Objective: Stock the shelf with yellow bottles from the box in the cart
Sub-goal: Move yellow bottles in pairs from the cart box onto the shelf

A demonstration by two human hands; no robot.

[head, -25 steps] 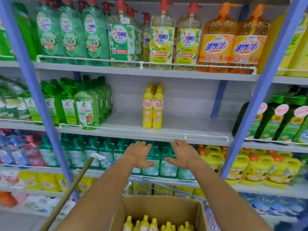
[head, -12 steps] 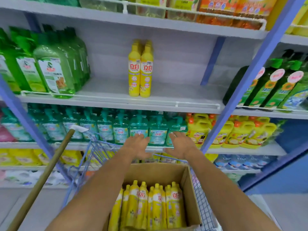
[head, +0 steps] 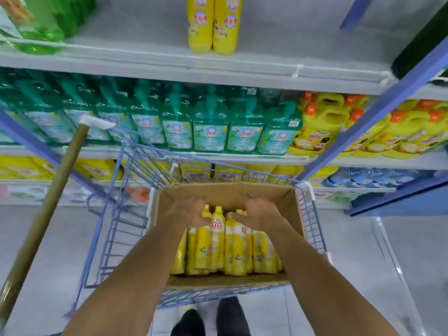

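The yellow bottles (head: 225, 248) are standing packed together in the cardboard box (head: 288, 204), caps up, filling the near half of it while the far half is showing bare cardboard. The box is sitting inside the blue wire cart (head: 116, 214), against its right side. Two more yellow bottles on the shelf (head: 214, 25) are standing side by side, touching, on the white shelf (head: 266, 44) above, with bare shelf to either side of them.

You are reaching both arms down into the box. Your left hand (head: 186, 212) is spreading over the caps at the left of the row, fingers loosely curled and touching the tops, not yet closed around any bottle. Your right hand (head: 260, 213) is doing the same at the right of the row, fingers open and resting on the caps. One red-labelled bottle is showing between your two hands.

A wooden pole (head: 46, 212) with a white end is leaning at the cart's left. Below the white shelf, teal pump bottles (head: 211, 132) are lining one level, with yellow jugs (head: 322, 122) with orange caps beside them to the right. Green bottles (head: 41, 23) are standing at the upper left. Your dark shoes (head: 189, 323) are showing under the cart's near edge.
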